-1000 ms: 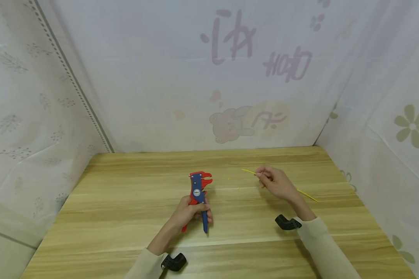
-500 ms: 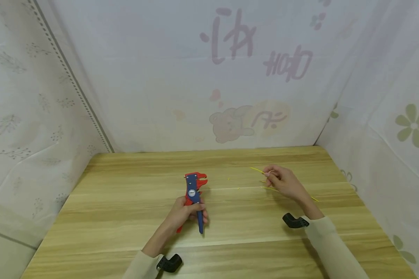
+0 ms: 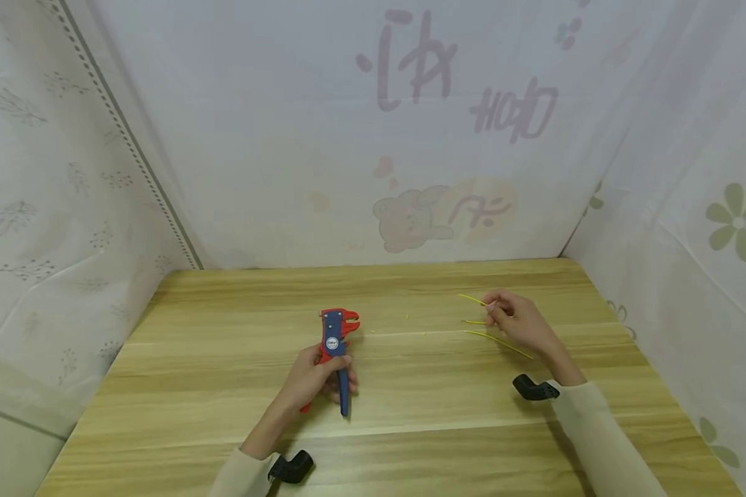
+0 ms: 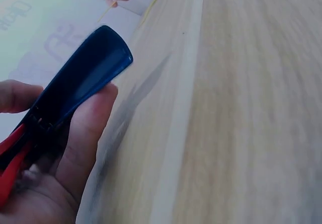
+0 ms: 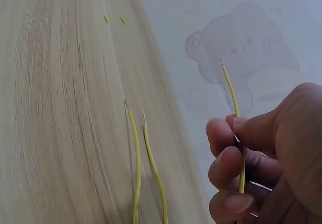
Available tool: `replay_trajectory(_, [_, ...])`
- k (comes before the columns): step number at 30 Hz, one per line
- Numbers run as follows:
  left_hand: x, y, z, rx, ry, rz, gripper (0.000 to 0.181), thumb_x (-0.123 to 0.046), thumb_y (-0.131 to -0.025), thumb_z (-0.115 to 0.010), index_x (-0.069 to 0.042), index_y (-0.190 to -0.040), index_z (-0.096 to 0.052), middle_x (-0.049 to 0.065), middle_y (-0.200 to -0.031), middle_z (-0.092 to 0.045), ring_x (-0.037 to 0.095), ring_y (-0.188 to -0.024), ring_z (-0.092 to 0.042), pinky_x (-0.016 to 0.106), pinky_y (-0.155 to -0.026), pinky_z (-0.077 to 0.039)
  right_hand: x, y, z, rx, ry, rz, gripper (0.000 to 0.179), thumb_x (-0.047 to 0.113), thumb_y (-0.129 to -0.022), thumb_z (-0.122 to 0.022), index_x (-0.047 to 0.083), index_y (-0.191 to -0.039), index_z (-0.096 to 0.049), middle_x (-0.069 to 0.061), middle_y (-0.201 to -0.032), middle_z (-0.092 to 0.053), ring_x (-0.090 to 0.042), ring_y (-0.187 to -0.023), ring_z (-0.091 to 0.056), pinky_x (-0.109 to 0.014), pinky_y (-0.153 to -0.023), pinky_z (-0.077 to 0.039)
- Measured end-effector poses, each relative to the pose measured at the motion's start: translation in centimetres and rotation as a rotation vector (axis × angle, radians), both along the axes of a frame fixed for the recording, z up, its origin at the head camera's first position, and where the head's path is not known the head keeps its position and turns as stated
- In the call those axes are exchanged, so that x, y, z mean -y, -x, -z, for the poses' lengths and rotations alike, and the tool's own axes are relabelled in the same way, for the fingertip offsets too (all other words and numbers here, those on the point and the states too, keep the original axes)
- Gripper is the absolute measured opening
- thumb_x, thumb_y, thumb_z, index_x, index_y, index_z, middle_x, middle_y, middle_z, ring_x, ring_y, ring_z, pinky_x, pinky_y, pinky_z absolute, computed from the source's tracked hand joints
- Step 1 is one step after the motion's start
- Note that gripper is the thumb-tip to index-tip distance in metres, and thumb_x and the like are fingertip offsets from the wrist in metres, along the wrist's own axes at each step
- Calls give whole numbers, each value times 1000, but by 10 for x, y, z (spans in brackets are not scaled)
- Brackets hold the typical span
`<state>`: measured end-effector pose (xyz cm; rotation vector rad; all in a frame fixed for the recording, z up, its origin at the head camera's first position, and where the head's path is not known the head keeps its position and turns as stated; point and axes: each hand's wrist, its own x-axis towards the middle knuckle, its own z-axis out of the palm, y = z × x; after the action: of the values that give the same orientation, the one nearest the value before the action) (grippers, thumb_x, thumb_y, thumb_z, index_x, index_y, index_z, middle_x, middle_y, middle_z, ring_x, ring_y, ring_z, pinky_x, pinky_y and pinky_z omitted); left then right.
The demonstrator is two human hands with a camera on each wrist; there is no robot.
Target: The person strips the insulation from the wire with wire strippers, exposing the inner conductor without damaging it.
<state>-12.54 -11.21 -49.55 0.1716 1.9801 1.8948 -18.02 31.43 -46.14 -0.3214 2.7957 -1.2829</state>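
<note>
My left hand (image 3: 307, 378) grips a red and blue wire stripper (image 3: 332, 335) by its handles, head pointing away from me. In the left wrist view a blue handle (image 4: 83, 75) rises between the fingers and thumb. My right hand (image 3: 522, 324) pinches a yellow wire (image 5: 230, 85) between thumb and fingers, held above the table. Its far end shows a short bare metal tip in the right wrist view. Beneath and beside that hand, two more yellow wires (image 5: 137, 168) (image 5: 155, 171) lie on the table, each with a bared end.
Small yellow insulation bits (image 3: 407, 317) (image 3: 425, 334) lie on the wooden table (image 3: 410, 393) between the hands. A printed cloth (image 3: 286, 172) hangs behind the table, with more cloth at both sides. Each wrist carries a black camera mount (image 3: 293, 467).
My right hand has drawn back to the right with the yellow wire, uncovering the wires on the table. My left hand has shifted left with the wire stripper.
</note>
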Motion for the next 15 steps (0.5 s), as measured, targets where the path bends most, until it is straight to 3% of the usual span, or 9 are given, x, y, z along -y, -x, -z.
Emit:
replay_trajectory(7, [3, -5, -6, 4, 131, -173, 33, -23, -95, -72, 1, -117, -67, 10, -85, -65, 20, -60, -64, 40, -52, -62, -10, 0, 2, -45, -63, 45, 20, 11, -106, -53, 1, -120, -63, -16, -88, -72, -26, -75, -65, -22, -54, -42])
replay_trajectory(15, [10, -6, -7, 7, 243, -261, 29, -23, -94, -75, -3, -114, -68, 8, -80, -64, 20, -58, -63, 37, -51, -62, -19, 1, 7, -89, -152, 92, 20, 16, -106, -55, 5, -118, -66, -14, -97, -73, -22, -85, -65, -24, -64, -48])
